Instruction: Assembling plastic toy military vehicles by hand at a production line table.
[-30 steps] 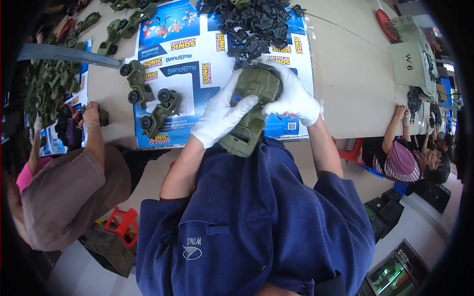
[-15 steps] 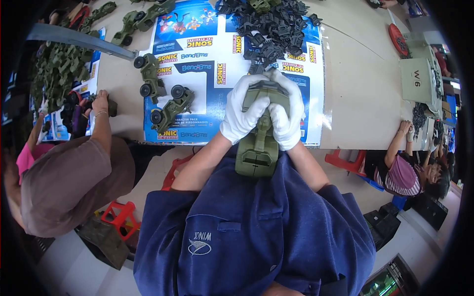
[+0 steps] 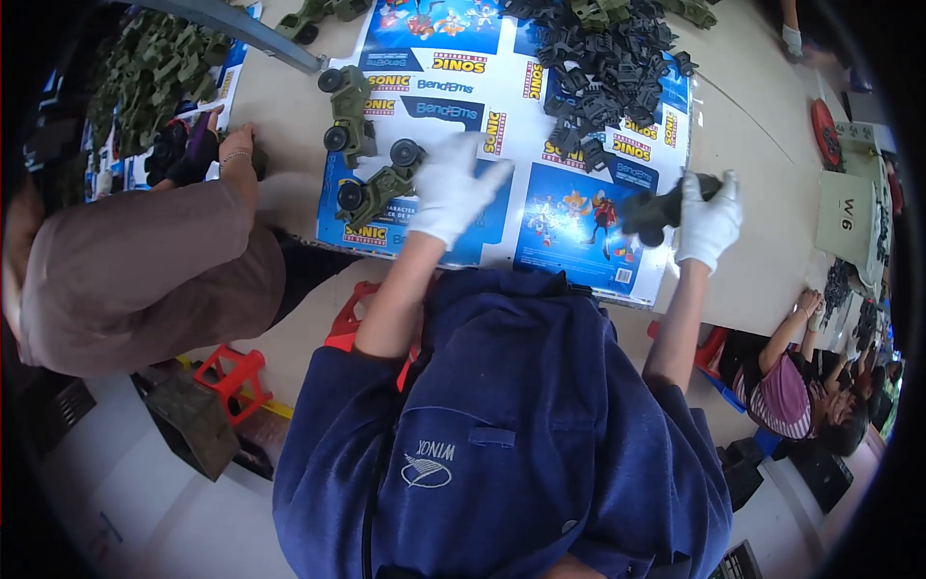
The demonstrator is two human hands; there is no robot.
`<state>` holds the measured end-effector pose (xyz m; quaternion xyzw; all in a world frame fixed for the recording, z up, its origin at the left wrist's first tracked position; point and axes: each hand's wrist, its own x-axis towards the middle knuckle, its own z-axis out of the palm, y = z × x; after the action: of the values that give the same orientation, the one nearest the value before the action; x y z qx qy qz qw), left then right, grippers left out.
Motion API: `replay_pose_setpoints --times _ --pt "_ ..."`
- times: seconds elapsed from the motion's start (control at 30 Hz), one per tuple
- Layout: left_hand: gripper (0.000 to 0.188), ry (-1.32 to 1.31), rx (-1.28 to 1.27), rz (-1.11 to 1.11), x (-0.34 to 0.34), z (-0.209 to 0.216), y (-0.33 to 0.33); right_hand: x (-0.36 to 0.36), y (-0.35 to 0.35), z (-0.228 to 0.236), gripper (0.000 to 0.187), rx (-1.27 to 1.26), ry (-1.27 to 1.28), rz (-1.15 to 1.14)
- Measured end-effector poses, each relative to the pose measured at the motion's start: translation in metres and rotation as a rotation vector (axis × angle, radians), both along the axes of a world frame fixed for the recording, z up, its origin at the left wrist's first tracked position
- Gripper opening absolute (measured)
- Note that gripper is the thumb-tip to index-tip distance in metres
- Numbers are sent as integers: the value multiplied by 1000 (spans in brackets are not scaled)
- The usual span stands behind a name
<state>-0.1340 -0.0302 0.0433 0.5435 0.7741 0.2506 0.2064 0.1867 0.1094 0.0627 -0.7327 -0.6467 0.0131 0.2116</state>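
My right hand point(image 3: 712, 224), in a white glove, grips a dark green toy vehicle point(image 3: 664, 210) over the right edge of the printed sheet. The vehicle is smeared by motion. My left hand point(image 3: 453, 198), gloved as well, is partly blurred above the sheet, its thumb and fingers apart and nothing seen in it. Close by on its left is a green toy jeep point(image 3: 378, 193) with black wheels. A second toy jeep point(image 3: 349, 114) lies behind that one. Farther back, a heap of small black plastic parts point(image 3: 608, 77) covers part of the sheet.
The blue and white printed sheet point(image 3: 569, 217) lies on a beige table point(image 3: 748, 164). At the back left are a grey metal bar point(image 3: 260, 29) and a pile of green toy bodies point(image 3: 159, 72). A co-worker point(image 3: 154, 261) sits at left; a bin point(image 3: 849, 212) stands at right.
Both hands held the green vehicle together in front of my chest. Now they are apart: the right has carried it rightward, the left has let go and moved left. The view has shifted.
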Motion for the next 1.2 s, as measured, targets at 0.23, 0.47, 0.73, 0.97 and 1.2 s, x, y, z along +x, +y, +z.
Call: replay_pose_setpoints --times 0.23,0.47,0.73,0.97,1.2 --pt "117 388 -510 88 -84 -40 -37 -59 -11 -65 51 -272 185 486" --pt "67 -961 -152 131 -72 -75 -39 -98 -13 -106 43 -321 -18 363" --pt "69 -1204 -287 206 -42 -81 -22 -35 -28 -85 54 -953 271 158" --pt "99 -600 -299 55 -32 -73 -31 -12 -25 -50 33 -192 -23 696" --pt "84 -766 -231 104 -20 -61 -28 -14 -1 -96 55 -427 0 1091"
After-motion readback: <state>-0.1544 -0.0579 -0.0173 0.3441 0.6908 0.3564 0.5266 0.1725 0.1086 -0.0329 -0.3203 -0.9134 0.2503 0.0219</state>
